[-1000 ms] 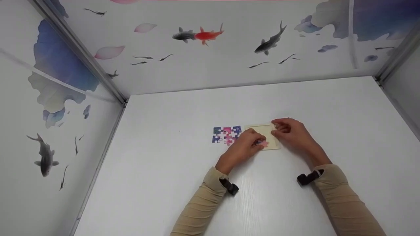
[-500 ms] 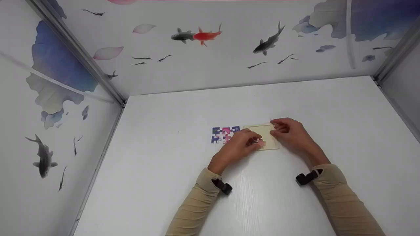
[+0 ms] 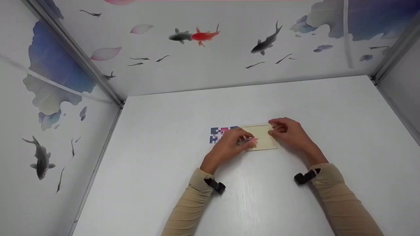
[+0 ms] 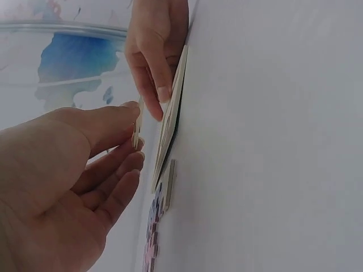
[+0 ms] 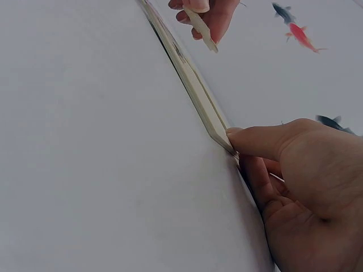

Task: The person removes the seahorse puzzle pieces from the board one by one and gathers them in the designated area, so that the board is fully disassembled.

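My left hand pinches a pink and dark jigsaw piece between thumb and fingers. In the left wrist view this piece is seen edge-on, held off the shallow wooden puzzle tray. At the tray's right edge, my right hand grips the rim, its thumb on the upper side in the right wrist view. Several blue and pink jigsaw pieces lie grouped on the table just left of the tray. My left hand hides part of that group and the tray's left side.
The white table stretches around the tray on all sides. A back wall printed with fish stands beyond it, with another printed wall at the left. A black wrist camera sits on my left sleeve.
My left hand has moved left over the tray with the jigsaw piece, covering more of the grouped pieces. The right hand keeps its hold on the tray's edge. The head view has shifted slightly.
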Demonstrator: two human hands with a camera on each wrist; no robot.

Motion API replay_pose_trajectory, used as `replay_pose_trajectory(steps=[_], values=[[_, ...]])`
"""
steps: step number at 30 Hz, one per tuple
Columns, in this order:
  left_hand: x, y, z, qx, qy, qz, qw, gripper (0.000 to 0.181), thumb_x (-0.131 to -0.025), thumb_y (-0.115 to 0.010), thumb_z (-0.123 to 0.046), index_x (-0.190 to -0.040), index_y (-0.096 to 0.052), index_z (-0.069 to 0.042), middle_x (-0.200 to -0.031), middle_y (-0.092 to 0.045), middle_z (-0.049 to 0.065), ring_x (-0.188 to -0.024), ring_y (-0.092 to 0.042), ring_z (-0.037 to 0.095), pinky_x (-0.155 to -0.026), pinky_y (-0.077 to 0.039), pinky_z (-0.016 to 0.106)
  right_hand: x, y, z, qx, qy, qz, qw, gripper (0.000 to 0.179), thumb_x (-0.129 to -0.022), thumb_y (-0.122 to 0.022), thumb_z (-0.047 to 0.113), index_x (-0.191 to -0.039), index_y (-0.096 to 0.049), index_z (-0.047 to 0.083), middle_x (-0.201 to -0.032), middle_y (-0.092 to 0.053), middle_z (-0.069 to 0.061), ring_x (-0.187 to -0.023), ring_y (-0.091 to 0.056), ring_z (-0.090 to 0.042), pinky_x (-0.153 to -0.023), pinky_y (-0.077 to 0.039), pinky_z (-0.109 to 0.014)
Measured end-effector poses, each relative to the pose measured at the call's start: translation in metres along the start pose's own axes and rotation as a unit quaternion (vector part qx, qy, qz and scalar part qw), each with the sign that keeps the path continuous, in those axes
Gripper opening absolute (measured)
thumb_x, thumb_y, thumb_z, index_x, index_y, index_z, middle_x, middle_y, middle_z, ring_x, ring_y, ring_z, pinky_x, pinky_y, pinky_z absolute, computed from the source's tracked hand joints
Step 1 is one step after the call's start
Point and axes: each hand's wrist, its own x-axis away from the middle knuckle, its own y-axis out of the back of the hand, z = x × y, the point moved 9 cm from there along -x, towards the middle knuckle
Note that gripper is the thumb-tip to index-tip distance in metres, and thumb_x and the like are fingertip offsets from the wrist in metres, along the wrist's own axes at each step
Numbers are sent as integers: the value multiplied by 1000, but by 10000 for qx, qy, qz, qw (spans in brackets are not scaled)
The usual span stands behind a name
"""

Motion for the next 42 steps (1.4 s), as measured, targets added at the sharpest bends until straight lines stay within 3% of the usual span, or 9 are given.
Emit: replay_pose_trajectory(steps=[8, 16, 24, 30, 36, 42], values=[[7, 15, 10, 287, 4, -225, 9993, 28, -105, -73, -34, -121, -82, -13, -108, -77, 1, -94, -69, 15, -85, -61, 31, -1, -2, 0, -34, 32, 29, 10000, 47, -104, -76, 24, -147, -65, 11, -126, -70, -13, -114, -69, -25, -87, -49, -10], [23, 27, 24, 266, 218, -364, 9987, 28, -105, -74, -35, -124, -80, -15, -112, -74, 2, -99, -68, 15, -89, -61, 30, -1, -2, -3, -160, -73, 74, 9998, 49, -103, -77, 28, -147, -64, 11, -129, -69, -12, -115, -68, -25, -89, -50, -11], [31, 38, 32, 195, 135, -540, 9983, 23, -104, -75, -34, -117, -79, -16, -110, -76, 0, -100, -69, 14, -89, -60, 29, -1, -3, -2, -111, -114, 67, 9999, 49, -103, -77, 26, -147, -64, 11, -128, -69, -13, -114, -68, -25, -88, -50, -10], [44, 45, 41, 190, 241, -521, 9982, 17, -102, -78, -27, -113, -74, -14, -108, -75, 1, -102, -69, 18, -94, -61, 37, -1, -4, -2, -115, -148, 79, 9998, 49, -103, -76, 26, -148, -64, 11, -129, -68, -12, -115, -67, -25, -88, -50, -11], [57, 50, 52, -33, 536, -457, 9975, 14, -100, -80, -24, -111, -74, -17, -110, -72, -2, -106, -65, 17, -99, -58, 34, 0, -3, 0, -115, -85, 69, 9999, 50, -103, -76, 27, -148, -64, 11, -129, -69, -13, -115, -67, -25, -89, -50, -12], [60, 52, 51, -315, 348, -349, 9983, 14, -99, -82, -24, -110, -78, -17, -109, -74, -2, -107, -65, 17, -101, -57, 37, 0, -1, 0, -87, -20, 30, 10000, 49, -103, -77, 25, -148, -64, 11, -128, -69, -13, -115, -68, -25, -89, -50, -11]])
